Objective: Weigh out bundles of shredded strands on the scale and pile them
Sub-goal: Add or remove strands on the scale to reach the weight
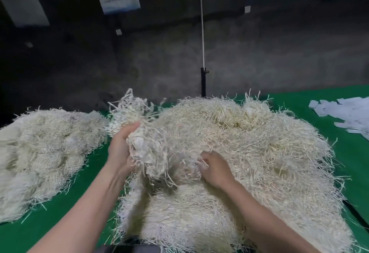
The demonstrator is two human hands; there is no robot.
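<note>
A big heap of cream shredded strands (249,153) covers the middle and right of the green table (65,202). My left hand (119,149) grips a raised bundle of strands (151,143) at the heap's left edge, fingers curled into it. My right hand (215,168) pinches strands at the bundle's lower right, on top of the heap. A second pile of strands (40,153) lies at the left. A dark grey edge, maybe the scale (135,248), shows at the bottom, mostly hidden by strands.
White paper slips (347,113) lie scattered at the table's right. A black post (203,83) with a white cord (201,23) rising from it stands behind the heap. A dark wall with hanging papers is beyond.
</note>
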